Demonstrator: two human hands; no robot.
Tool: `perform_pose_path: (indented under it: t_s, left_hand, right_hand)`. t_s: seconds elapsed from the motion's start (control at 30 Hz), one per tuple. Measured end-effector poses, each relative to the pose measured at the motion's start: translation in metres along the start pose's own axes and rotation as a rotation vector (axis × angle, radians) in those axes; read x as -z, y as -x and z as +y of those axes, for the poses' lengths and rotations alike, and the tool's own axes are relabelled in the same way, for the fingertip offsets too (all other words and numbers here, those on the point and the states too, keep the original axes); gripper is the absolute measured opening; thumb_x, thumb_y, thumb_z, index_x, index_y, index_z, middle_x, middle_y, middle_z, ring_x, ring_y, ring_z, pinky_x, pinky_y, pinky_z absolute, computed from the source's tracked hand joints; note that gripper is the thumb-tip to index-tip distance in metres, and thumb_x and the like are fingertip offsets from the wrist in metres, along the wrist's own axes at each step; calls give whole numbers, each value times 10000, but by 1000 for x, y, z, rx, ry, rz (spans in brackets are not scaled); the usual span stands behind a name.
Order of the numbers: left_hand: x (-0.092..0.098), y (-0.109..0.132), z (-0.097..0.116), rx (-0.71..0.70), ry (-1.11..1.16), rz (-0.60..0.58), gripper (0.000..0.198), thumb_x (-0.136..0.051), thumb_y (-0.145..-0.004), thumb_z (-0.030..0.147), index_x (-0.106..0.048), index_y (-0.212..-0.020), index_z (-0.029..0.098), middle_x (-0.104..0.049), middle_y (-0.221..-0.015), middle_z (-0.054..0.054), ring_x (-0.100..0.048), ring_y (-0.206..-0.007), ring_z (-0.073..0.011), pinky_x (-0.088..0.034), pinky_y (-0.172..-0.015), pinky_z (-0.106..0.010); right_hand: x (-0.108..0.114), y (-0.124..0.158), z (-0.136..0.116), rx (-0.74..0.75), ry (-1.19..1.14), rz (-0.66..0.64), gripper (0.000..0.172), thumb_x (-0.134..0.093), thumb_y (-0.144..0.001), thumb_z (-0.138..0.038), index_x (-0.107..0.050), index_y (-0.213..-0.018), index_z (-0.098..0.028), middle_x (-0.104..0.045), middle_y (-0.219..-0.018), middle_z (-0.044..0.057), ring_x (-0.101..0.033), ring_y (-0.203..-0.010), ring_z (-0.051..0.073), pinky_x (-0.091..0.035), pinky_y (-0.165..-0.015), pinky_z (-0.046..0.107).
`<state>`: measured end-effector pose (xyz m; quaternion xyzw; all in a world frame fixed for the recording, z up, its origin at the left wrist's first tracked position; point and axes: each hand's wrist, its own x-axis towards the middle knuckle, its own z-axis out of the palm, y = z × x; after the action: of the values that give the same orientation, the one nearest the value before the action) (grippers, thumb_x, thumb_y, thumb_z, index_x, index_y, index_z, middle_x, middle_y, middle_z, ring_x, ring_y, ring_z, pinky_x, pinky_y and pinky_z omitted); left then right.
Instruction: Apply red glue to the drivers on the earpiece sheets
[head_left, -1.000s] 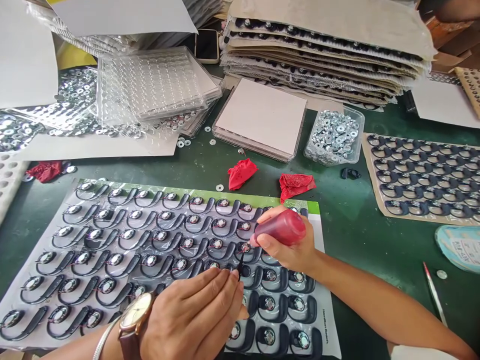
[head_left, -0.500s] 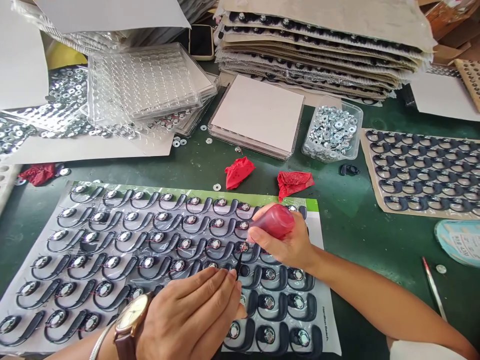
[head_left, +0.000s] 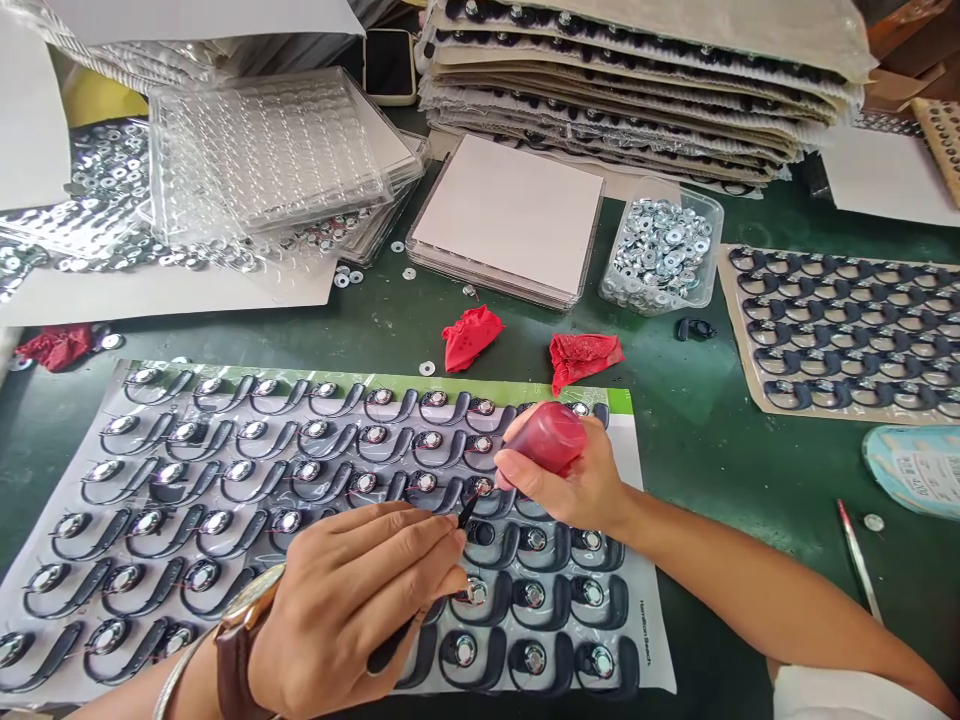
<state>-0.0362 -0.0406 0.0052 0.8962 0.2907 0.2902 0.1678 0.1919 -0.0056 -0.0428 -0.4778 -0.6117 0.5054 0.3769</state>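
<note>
My right hand (head_left: pixel 574 485) grips a small red squeeze bottle (head_left: pixel 546 440), its nozzle pointing down-left at an ear-hook speaker piece (head_left: pixel 482 487) on the printed sheet (head_left: pixel 634 600). My left hand (head_left: pixel 352 600), with a wristwatch, pinches a thin black pointed tool (head_left: pixel 466 513) whose tip sits just beside that same piece. Rows of black ear hooks with round metal speakers cover the sheet in front of me.
Two crumpled red cloths (head_left: pixel 469 337) (head_left: pixel 585 355) lie behind the sheet. A clear tub of washers (head_left: pixel 660 255) and a stack of flat trays (head_left: pixel 510 215) stand further back. Another sheet of ear hooks (head_left: pixel 840 335) lies right, tweezers (head_left: pixel 855 560) near it.
My left hand has shifted left and tilted, bringing the black tool's tip up toward the bottle nozzle. The view has dropped slightly; the right hand and bottle stay over the same spot.
</note>
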Motion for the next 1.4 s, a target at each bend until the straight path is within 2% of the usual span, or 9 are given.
perform_pose_path:
  t_s: [0.37, 0.57, 0.67, 0.8, 0.9, 1.03, 1.23, 1.33, 1.4]
  left_hand:
    - [4, -11, -13, 224, 102, 65, 121, -584, -867, 102, -674, -906, 171, -746, -825, -10, -704, -693, -114, -581, -642, -200]
    - [2, -13, -12, 264, 109, 132, 111, -581, -885, 117, -671, -876, 181, -742, -800, 3, -705, -680, -104, -576, -622, -181]
    - [0, 0, -3, 140, 55, 125, 106, -592, -880, 114, -676, -934, 151, -751, -859, -20, -714, -741, -114, -588, -688, -204]
    - [-1, 28, 20, -67, -53, 67, 191, -569, -897, 129, -674, -1053, 96, -750, -982, -72, -714, -908, -161, -602, -839, -279]
    - [2, 46, 40, -55, -92, 15, 203, -567, -919, 149, -670, -1077, 77, -743, -1031, -86, -698, -990, -170, -591, -903, -293]
    - [1, 60, 58, -20, -72, -14, 208, -565, -933, 177, -677, -1074, 73, -740, -1047, -89, -687, -1026, -170, -575, -935, -281]
    - [-11, 70, 70, -49, -112, 2, 224, -601, -914, 191, -674, -1086, 67, -741, -1044, -90, -681, -1049, -177, -541, -1002, -300]
    - [2, 73, 74, 3, -140, -37, 263, -612, -910, 202, -649, -1136, 73, -729, -1095, -92, -641, -1134, -176, -505, -1050, -315]
    - [17, 75, 77, 24, -157, -51, 274, -598, -910, 191, -634, -1164, 93, -717, -1136, -74, -622, -1162, -160, -486, -1066, -301]
  right_hand:
    - [-3, 0, 4, 164, 60, -41, 220, -739, -788, -411, -659, -762, -208, -685, -732, -2, -618, -605, 125, -517, -590, 266]
    - [5, -1, -7, 118, -60, -78, 239, -758, -765, -421, -654, -782, -207, -696, -727, 13, -641, -610, 142, -528, -590, 274]
    - [12, 3, -20, 44, -156, -150, 257, -736, -783, -436, -635, -776, -200, -698, -708, 25, -667, -643, 171, -538, -593, 289]
    - [9, 21, -27, -68, -176, -94, 216, -729, -809, -383, -623, -833, -197, -688, -683, 22, -675, -622, 177, -547, -587, 298]
    - [1, 39, -26, -105, -225, -65, 205, -696, -840, -379, -610, -854, -194, -661, -637, 11, -667, -587, 172, -545, -563, 297]
    - [-11, 59, -22, -119, -230, -85, 277, -768, -760, -378, -603, -879, -190, -679, -639, 13, -651, -548, 163, -549, -552, 299]
    - [-26, 69, -10, 47, -203, 39, 294, -771, -749, -384, -605, -880, -179, -671, -586, 1, -629, -476, 144, -537, -497, 274]
    - [-15, 66, -18, 94, -305, 101, 249, -697, -831, -402, -598, -929, -195, -673, -620, -5, -631, -456, 143, -530, -466, 272]
    - [5, 64, -31, 137, -234, 183, 224, -608, -893, -433, -587, -945, -216, -663, -650, -6, -649, -490, 160, -530, -478, 289]
